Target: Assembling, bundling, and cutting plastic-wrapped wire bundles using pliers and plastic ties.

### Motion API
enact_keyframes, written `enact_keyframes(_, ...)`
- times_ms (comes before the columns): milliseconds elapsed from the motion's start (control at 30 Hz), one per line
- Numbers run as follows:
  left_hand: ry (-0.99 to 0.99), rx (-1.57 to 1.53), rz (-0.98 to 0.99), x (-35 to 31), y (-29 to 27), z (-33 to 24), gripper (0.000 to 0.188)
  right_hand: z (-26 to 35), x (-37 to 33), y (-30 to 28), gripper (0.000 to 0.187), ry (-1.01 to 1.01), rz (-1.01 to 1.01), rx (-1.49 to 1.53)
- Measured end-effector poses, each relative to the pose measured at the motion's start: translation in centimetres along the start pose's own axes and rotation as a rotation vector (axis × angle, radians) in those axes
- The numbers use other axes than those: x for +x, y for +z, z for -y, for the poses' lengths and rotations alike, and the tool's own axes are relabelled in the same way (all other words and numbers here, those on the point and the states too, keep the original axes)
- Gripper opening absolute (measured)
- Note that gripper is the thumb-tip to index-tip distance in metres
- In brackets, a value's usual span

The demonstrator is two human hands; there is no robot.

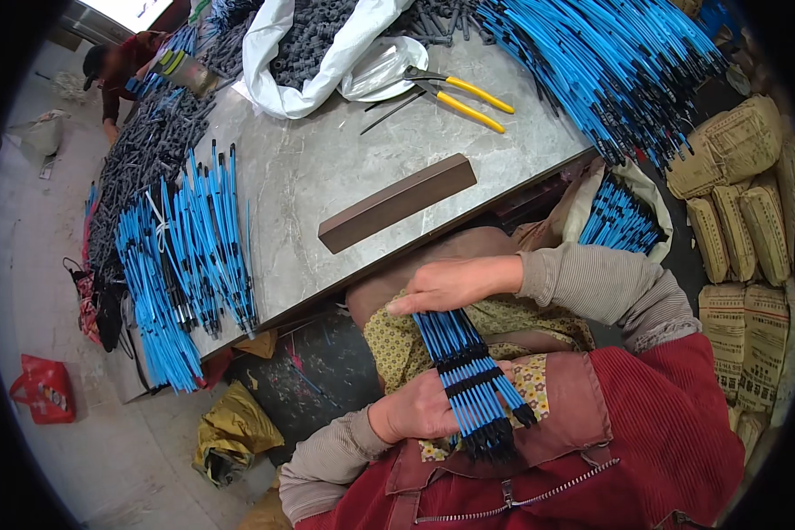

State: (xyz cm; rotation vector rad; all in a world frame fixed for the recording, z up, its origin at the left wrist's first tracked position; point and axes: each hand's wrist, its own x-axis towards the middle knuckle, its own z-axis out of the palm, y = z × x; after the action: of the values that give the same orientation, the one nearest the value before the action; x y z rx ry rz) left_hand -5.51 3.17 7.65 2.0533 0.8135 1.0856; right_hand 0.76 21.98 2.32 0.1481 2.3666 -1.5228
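Observation:
Over my lap lies a bundle of thin blue rods [468,367] with black bands across it and black tips at its near end. My left hand [415,406] is closed around the bundle's side, its fingers partly hidden beneath the rods. Across the far end lies my right hand [455,283], closed over the rods, with that end hidden under the palm. A few rods at the right edge splay a little away from the others.
A brown bar [397,203] lies on the grey table [300,177], with yellow-handled pliers [468,102] behind it. Blue rods are heaped at the table's left [181,256] and far right [609,71]. Dark small parts [150,146] and a person [119,75] are at far left.

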Motion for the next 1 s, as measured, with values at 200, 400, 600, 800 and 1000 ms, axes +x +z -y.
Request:
enact_keyframes(200,-0.143,-0.103,0.02,-0.5,0.2,0.1,0.026,2.5,-0.4,-0.6,0.064,0.024,-0.088,-0.125)
enact_keyframes(400,-0.466,-0.459,-0.146,-0.6,0.5,-0.3,0.027,0.9,1.1,-1.7,0.043,-0.071,-0.311,-0.19)
enact_keyframes(600,-0.617,-0.593,-0.209,-0.1,-0.2,-2.0,0.035,2.9,0.1,-2.5,0.041,-0.106,-0.427,-0.213)
enact_keyframes(800,-0.259,-0.016,-0.316,2.4,-2.2,-1.7,0.023,5.5,0.8,-6.4,0.041,-0.226,-0.652,-0.372)
enact_keyframes(1000,-0.476,-0.241,-0.57,5.7,-5.5,-0.3,0.027,4.6,4.4,-11.3,0.04,-0.251,-0.666,-0.466)
